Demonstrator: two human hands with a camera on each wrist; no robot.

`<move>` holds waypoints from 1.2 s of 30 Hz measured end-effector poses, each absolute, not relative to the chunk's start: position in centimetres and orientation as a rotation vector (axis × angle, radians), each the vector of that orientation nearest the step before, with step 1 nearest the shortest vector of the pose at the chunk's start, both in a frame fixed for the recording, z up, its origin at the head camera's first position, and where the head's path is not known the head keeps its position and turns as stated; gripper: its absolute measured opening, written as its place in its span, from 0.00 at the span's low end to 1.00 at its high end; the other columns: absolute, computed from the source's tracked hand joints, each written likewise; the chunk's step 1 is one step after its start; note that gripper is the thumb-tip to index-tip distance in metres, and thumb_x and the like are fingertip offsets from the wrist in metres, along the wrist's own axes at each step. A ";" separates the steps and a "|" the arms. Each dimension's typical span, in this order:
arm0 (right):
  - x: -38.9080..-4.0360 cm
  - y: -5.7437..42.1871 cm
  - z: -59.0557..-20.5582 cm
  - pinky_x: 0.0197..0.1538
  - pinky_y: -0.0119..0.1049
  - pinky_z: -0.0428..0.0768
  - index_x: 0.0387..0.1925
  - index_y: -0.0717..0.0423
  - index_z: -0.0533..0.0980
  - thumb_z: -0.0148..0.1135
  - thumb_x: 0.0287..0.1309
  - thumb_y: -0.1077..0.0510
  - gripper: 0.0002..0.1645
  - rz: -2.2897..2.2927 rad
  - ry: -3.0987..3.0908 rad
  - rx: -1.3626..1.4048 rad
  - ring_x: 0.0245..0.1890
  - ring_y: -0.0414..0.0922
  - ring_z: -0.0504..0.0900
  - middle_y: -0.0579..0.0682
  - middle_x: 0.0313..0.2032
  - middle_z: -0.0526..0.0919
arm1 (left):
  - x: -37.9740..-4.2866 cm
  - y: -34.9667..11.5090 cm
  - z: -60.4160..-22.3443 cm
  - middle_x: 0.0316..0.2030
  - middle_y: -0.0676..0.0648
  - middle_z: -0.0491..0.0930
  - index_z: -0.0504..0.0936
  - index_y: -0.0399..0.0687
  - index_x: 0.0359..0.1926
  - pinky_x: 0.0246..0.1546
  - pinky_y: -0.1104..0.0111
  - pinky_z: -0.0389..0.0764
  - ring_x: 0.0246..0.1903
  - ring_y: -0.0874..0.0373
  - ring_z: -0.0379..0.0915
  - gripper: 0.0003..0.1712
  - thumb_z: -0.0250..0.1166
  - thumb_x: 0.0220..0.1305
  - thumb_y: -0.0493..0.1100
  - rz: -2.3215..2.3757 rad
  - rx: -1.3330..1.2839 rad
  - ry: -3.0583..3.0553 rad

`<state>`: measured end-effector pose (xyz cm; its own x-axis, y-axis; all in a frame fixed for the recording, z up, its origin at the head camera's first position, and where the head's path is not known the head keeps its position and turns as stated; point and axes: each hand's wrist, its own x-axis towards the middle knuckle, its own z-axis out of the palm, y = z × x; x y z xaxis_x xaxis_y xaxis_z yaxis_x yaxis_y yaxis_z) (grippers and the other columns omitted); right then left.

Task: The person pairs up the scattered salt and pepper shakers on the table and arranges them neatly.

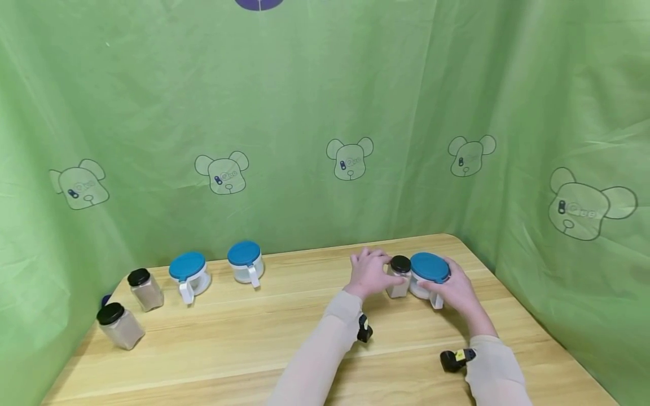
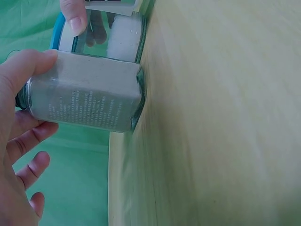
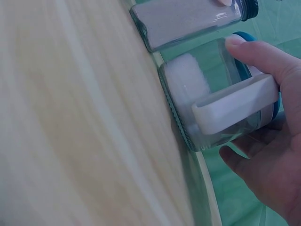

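My left hand [image 1: 373, 273] grips a square glass jar with a black lid [image 2: 89, 89], thumb on one side and fingers on the other, near its top. Greyish-white powder fills that jar, and small print shows on its face. Close to its right, my right hand [image 1: 457, 286] holds a round glass jar with a blue lid [image 3: 188, 89] around its upper part. White grains lie in this jar's lower part, and its white handle [image 3: 235, 103] points toward me. Both jars are upright, side by side, at the right rear of the wooden table [image 1: 284, 332].
Two more blue-lidded jars with white handles, one [image 1: 188, 265] left of the other [image 1: 245, 255], stand near the table's back edge. Two black-lidded square jars, one behind [image 1: 147, 292] and one in front [image 1: 122, 328], are at the left. A green curtain [image 1: 294, 101] surrounds the table.
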<state>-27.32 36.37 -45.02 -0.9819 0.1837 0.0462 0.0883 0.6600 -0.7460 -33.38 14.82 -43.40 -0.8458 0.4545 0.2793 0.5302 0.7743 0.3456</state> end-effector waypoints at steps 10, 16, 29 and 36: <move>-26.9 36.3 -44.7 0.65 0.70 0.59 0.74 0.68 0.40 0.70 0.54 0.43 0.65 1.251 -2.771 -0.201 0.68 0.73 0.55 0.76 0.71 0.50 | -33.1 14.9 -43.3 0.58 0.60 0.78 0.82 0.60 0.55 0.52 0.63 0.59 0.59 0.60 0.65 0.35 0.70 0.48 0.70 -0.720 -0.729 -2.821; -26.9 36.4 -44.8 0.66 0.70 0.58 0.74 0.68 0.39 0.69 0.55 0.45 0.64 1.284 -2.767 -0.173 0.68 0.73 0.55 0.76 0.71 0.49 | -33.0 14.9 -43.4 0.58 0.60 0.79 0.82 0.60 0.56 0.53 0.63 0.59 0.56 0.61 0.66 0.35 0.71 0.48 0.68 -0.772 -0.703 -2.825; -27.3 36.5 -45.2 0.67 0.71 0.55 0.74 0.69 0.34 0.69 0.55 0.48 0.66 1.327 -2.728 -0.099 0.69 0.75 0.51 0.78 0.71 0.44 | -33.0 15.6 -43.9 0.50 0.60 0.82 0.80 0.59 0.55 0.48 0.64 0.58 0.47 0.62 0.66 0.35 0.69 0.49 0.69 -0.783 -0.684 -2.827; -27.1 36.6 -45.1 0.66 0.72 0.55 0.74 0.68 0.33 0.69 0.55 0.50 0.65 1.316 -2.730 -0.071 0.68 0.76 0.50 0.79 0.70 0.43 | -33.0 15.4 -43.9 0.50 0.59 0.80 0.78 0.60 0.57 0.49 0.62 0.60 0.47 0.63 0.66 0.36 0.69 0.50 0.70 -0.806 -0.696 -2.832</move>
<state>-27.13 36.56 -45.08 -0.9928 0.0898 0.0792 -0.0060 0.6232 -0.7820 -32.95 15.44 -43.87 -0.8878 0.3985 0.2303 0.4600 0.7530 0.4705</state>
